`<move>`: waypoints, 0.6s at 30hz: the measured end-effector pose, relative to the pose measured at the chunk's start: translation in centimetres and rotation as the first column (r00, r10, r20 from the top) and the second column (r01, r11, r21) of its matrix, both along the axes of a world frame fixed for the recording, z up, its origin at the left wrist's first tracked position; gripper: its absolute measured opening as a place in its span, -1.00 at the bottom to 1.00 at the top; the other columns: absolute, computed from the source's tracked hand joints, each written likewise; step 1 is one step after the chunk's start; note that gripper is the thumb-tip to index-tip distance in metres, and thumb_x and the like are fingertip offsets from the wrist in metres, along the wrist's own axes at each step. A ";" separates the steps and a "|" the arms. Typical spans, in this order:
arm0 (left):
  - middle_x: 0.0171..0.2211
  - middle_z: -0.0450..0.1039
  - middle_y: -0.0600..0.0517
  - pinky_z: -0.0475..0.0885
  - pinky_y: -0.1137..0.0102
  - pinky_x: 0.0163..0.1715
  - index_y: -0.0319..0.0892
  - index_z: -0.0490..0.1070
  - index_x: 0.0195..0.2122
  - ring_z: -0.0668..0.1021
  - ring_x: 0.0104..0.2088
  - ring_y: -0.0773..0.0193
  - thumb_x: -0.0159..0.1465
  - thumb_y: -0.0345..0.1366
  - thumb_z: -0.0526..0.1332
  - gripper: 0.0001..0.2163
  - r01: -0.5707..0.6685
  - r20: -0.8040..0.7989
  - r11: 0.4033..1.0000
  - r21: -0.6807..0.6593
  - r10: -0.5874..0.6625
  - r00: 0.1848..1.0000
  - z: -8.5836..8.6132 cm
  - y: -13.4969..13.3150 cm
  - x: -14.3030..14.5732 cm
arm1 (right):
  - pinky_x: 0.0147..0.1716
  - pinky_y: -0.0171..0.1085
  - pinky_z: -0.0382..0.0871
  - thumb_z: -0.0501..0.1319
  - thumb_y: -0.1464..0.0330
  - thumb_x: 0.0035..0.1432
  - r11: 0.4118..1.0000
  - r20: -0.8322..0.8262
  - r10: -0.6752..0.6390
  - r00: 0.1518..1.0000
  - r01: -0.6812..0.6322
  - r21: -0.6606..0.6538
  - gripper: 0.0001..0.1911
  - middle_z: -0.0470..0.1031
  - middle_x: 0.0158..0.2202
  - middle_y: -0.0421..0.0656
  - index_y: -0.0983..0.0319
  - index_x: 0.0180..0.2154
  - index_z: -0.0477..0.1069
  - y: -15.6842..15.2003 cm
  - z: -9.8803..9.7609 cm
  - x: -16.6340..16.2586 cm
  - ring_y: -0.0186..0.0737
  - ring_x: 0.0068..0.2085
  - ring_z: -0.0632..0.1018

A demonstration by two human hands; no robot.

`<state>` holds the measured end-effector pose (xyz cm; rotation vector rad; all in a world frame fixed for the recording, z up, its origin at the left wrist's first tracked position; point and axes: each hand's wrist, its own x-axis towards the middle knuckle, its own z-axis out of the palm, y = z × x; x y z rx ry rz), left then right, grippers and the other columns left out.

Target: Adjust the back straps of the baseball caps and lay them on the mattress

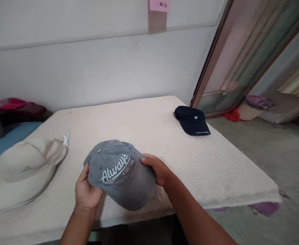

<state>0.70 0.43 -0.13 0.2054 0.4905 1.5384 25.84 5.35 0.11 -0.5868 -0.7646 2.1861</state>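
Between my two hands is a grey baseball cap (pixel 122 173) with white raised "Always" lettering, its brim pointing down and to the right. My left hand (pixel 87 190) grips the crown's left edge, the thumb showing on the outside. At the brim's upper right side, my right hand (pixel 157 169) is closed with the thumb on top; its other fingers are partly hidden underneath. To the left lies a cream cap (pixel 24 170) with a wide brim and a strap. A navy baseball cap (pixel 192 119) with a small white emblem rests at the far right.
The caps are over a table with a pale textured cloth (pixel 129 126), set against a white wall (pixel 100 71). Folded fabrics (pixel 16 107) are at the left. A sliding glass door (pixel 244 44) and a lined bin (pixel 254 107) stand at the right.
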 end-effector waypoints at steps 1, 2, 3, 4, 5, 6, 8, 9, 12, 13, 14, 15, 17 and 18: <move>-0.22 0.59 -0.11 0.50 0.28 -0.16 -0.24 0.56 -0.19 0.61 -0.19 0.12 0.30 -0.34 -0.06 -0.63 0.002 -0.015 1.000 -0.003 -0.002 1.000 0.4 -0.2 -0.1 | -0.25 -0.21 0.35 0.32 0.31 -0.03 0.999 0.007 0.038 0.999 -0.039 0.012 -0.74 0.55 -0.31 -0.09 0.29 -0.26 0.49 0.1 0.0 0.1 -0.18 -0.30 0.52; -0.23 0.59 -0.10 0.50 0.29 -0.17 -0.24 0.57 -0.20 0.61 -0.21 0.13 0.30 -0.34 -0.07 -0.62 0.003 -0.033 1.000 -0.018 -0.004 0.999 0.8 -0.5 -0.2 | -0.23 -0.21 0.34 0.33 0.33 -0.04 0.997 0.022 0.072 0.997 -0.073 0.026 -0.74 0.55 -0.31 -0.09 0.29 -0.26 0.49 0.1 0.0 0.2 -0.18 -0.29 0.52; -0.25 0.60 -0.10 0.51 0.31 -0.19 -0.25 0.58 -0.22 0.62 -0.23 0.14 0.29 -0.35 -0.08 -0.61 0.002 -0.054 0.999 -0.047 -0.004 0.999 1.2 -0.7 -0.2 | -0.22 -0.21 0.34 0.35 0.35 -0.06 0.994 0.040 0.098 0.994 -0.100 0.041 -0.73 0.55 -0.31 -0.09 0.30 -0.26 0.50 0.1 -0.1 0.4 -0.18 -0.29 0.52; -0.28 0.60 -0.11 0.51 0.32 -0.19 -0.26 0.58 -0.24 0.63 -0.26 0.15 0.29 -0.37 -0.09 -0.61 -0.003 -0.079 0.997 -0.083 -0.003 0.997 1.6 -0.9 -0.2 | -0.22 -0.21 0.34 0.35 0.35 -0.07 0.992 0.057 0.111 0.992 -0.114 0.057 -0.73 0.55 -0.31 -0.08 0.30 -0.26 0.50 0.2 -0.1 0.5 -0.19 -0.29 0.52; -0.32 0.61 -0.11 0.51 0.32 -0.19 -0.27 0.59 -0.27 0.63 -0.30 0.15 0.29 -0.39 -0.09 -0.60 -0.008 -0.108 0.992 -0.126 -0.006 0.994 1.8 -1.0 0.0 | -0.22 -0.22 0.34 0.36 0.35 -0.06 0.990 0.068 0.118 0.991 -0.123 0.074 -0.73 0.55 -0.30 -0.08 0.31 -0.26 0.51 0.1 -0.1 0.6 -0.21 -0.29 0.52; -0.36 0.61 -0.12 0.50 0.31 -0.17 -0.29 0.59 -0.30 0.64 -0.32 0.14 0.28 -0.41 -0.09 -0.60 -0.005 -0.139 0.985 -0.172 -0.019 0.990 2.0 -1.2 0.3 | -0.23 -0.23 0.34 0.35 0.32 -0.03 0.987 0.069 0.125 0.990 -0.131 0.092 -0.72 0.55 -0.29 -0.07 0.32 -0.25 0.51 0.1 -0.2 0.6 -0.22 -0.29 0.52; -0.41 0.61 -0.13 0.49 0.26 -0.13 -0.30 0.60 -0.35 0.64 -0.35 0.11 0.28 -0.43 -0.07 -0.61 0.021 -0.194 0.966 -0.260 -0.073 0.978 2.2 -1.4 1.0 | -0.24 -0.24 0.35 0.32 0.24 0.01 0.982 0.042 0.149 0.988 -0.153 0.109 -0.68 0.55 -0.29 -0.06 0.34 -0.24 0.51 -0.1 -0.2 0.7 -0.23 -0.30 0.52; -0.41 0.61 -0.13 0.48 0.24 -0.11 -0.30 0.60 -0.36 0.64 -0.34 0.10 0.27 -0.43 -0.05 -0.62 0.041 -0.210 0.955 -0.294 -0.107 0.972 2.2 -1.5 1.3 | -0.24 -0.23 0.36 0.32 0.23 0.02 0.980 0.025 0.164 0.986 -0.166 0.108 -0.66 0.55 -0.30 -0.06 0.34 -0.23 0.50 -0.2 -0.1 0.6 -0.23 -0.30 0.53; -0.38 0.62 -0.15 0.46 0.18 -0.08 -0.30 0.59 -0.35 0.63 -0.29 0.05 0.27 -0.43 -0.02 -0.65 0.086 -0.216 0.935 -0.344 -0.168 0.962 1.9 -1.5 2.1 | -0.19 -0.21 0.36 0.33 0.27 0.00 0.984 -0.003 0.154 0.988 -0.153 0.092 -0.67 0.55 -0.34 -0.08 0.34 -0.21 0.49 -0.5 0.1 0.3 -0.23 -0.31 0.53; -0.38 0.62 -0.15 0.46 0.18 -0.08 -0.31 0.59 -0.34 0.63 -0.27 0.05 0.27 -0.42 -0.02 -0.66 0.088 -0.213 0.935 -0.343 -0.169 0.962 1.8 -1.4 2.2 | -0.17 -0.21 0.35 0.32 0.29 0.01 0.988 -0.014 0.123 0.992 -0.121 0.094 -0.69 0.55 -0.33 -0.09 0.33 -0.20 0.49 -0.5 0.1 0.2 -0.24 -0.30 0.53; -0.38 0.62 -0.15 0.46 0.18 -0.08 -0.31 0.59 -0.33 0.63 -0.26 0.04 0.27 -0.42 -0.01 -0.66 0.088 -0.209 0.938 -0.336 -0.165 0.964 1.7 -1.3 2.2 | -0.15 -0.21 0.34 0.30 0.29 0.04 0.992 -0.032 0.081 0.996 -0.078 0.099 -0.71 0.55 -0.32 -0.10 0.32 -0.20 0.48 -0.4 0.1 0.0 -0.24 -0.29 0.53; -0.38 0.62 -0.15 0.46 0.18 -0.08 -0.31 0.59 -0.32 0.62 -0.25 0.04 0.28 -0.42 -0.02 -0.66 0.086 -0.204 0.942 -0.324 -0.159 0.966 1.6 -1.2 2.2 | -0.13 -0.21 0.33 0.27 0.28 0.07 0.995 -0.055 0.033 0.998 -0.027 0.100 -0.73 0.55 -0.30 -0.11 0.30 -0.20 0.48 -0.3 0.1 -0.1 -0.24 -0.28 0.53; -0.38 0.62 -0.14 0.46 0.20 -0.07 -0.31 0.59 -0.32 0.62 -0.25 0.05 0.28 -0.41 -0.02 -0.65 0.088 -0.184 0.952 -0.292 -0.146 0.972 1.5 -0.9 2.0 | -0.11 -0.21 0.32 0.22 0.27 0.12 0.994 -0.094 -0.063 0.994 0.072 0.087 -0.77 0.54 -0.29 -0.13 0.28 -0.22 0.47 -0.1 -0.1 -0.4 -0.24 -0.27 0.51; -0.37 0.62 -0.14 0.45 0.20 -0.07 -0.30 0.59 -0.32 0.62 -0.24 0.05 0.29 -0.40 -0.03 -0.64 0.094 -0.169 0.957 -0.275 -0.145 0.975 1.4 -0.8 1.9 | -0.11 -0.21 0.32 0.21 0.28 0.13 0.991 -0.102 -0.105 0.989 0.112 0.071 -0.79 0.54 -0.29 -0.14 0.27 -0.24 0.47 0.0 -0.2 -0.5 -0.24 -0.27 0.51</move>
